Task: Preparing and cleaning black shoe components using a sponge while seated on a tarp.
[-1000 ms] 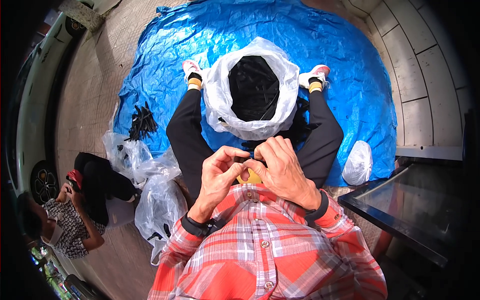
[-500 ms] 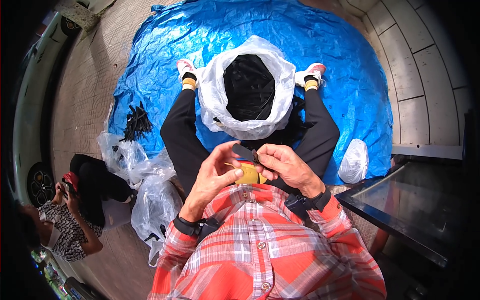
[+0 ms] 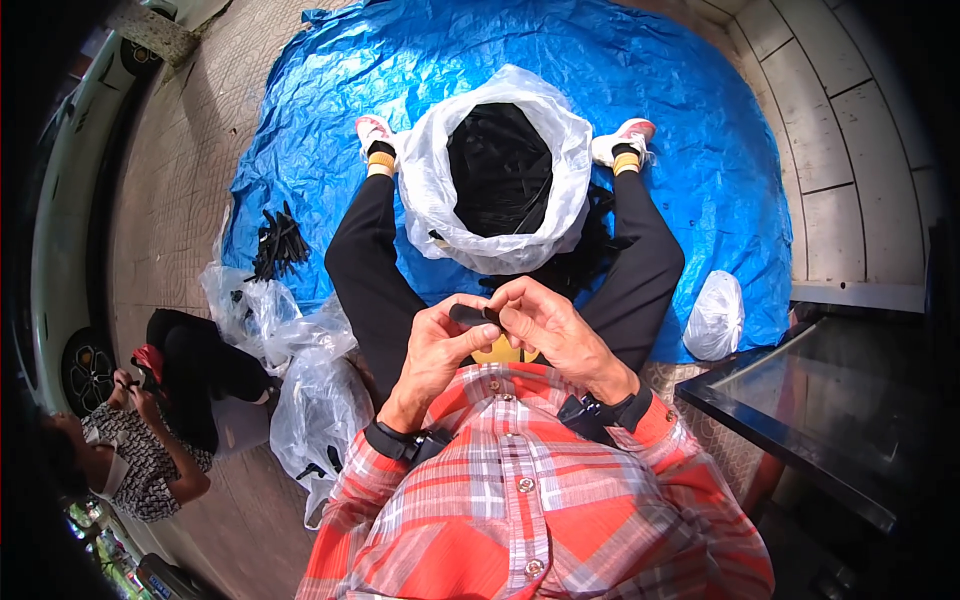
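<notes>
Over my lap, my left hand [image 3: 440, 345] and my right hand [image 3: 558, 335] meet at a small black strip [image 3: 468, 314] with a rounded end. The left thumb and fingers pinch it by its broad part, and the right fingertips close on its other end, partly hiding it. A yellow item [image 3: 502, 350] lies on my lap just beneath the hands. Between my outstretched legs stands a white translucent plastic bag [image 3: 420, 205], its mouth rolled wide, full of black strips [image 3: 500, 165]. More black pieces [image 3: 572, 268] lie against the bag's near right side.
A crumpled blue tarp [image 3: 700, 130] spreads under the bag. On its left is a pile of black strips [image 3: 278, 245], with clear plastic bags [image 3: 315, 400] nearer. A tied white bag [image 3: 714, 315] and a dark glossy tabletop [image 3: 800, 420] stand right. Another person [image 3: 150, 450] sits left.
My left fingers have closed in around the strip, which stood out more before. Both hands have drawn closer together, and the right fingers have risen slightly.
</notes>
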Demonstrator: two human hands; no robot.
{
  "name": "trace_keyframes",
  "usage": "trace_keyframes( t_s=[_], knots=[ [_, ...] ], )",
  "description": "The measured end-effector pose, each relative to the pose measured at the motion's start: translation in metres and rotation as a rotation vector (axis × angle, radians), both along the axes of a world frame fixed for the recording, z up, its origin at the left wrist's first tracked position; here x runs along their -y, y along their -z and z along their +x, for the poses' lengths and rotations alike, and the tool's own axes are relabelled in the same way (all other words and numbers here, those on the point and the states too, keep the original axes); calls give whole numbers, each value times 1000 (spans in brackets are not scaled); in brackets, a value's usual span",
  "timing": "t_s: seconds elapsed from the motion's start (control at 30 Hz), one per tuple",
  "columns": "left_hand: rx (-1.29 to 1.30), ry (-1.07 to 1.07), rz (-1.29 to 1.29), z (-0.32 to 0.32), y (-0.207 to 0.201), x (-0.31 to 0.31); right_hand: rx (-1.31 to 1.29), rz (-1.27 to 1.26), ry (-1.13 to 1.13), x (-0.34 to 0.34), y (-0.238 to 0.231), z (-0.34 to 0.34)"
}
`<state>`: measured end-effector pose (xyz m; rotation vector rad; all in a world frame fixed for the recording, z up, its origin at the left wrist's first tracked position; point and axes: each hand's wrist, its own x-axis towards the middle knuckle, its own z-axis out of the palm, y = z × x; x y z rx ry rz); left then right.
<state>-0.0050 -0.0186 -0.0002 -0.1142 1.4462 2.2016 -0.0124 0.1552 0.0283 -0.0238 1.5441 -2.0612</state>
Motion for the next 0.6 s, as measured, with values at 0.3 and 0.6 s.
trace_keyframes(
  t_s=[0.3, 0.6],
  knots=[
    [-71, -91, 45, 8, -1, -13, 369, -294, 122, -5, 13, 4],
    [-127, -20, 24, 8, -3, -10, 337, -264, 70, -12, 9, 2]
  ],
)
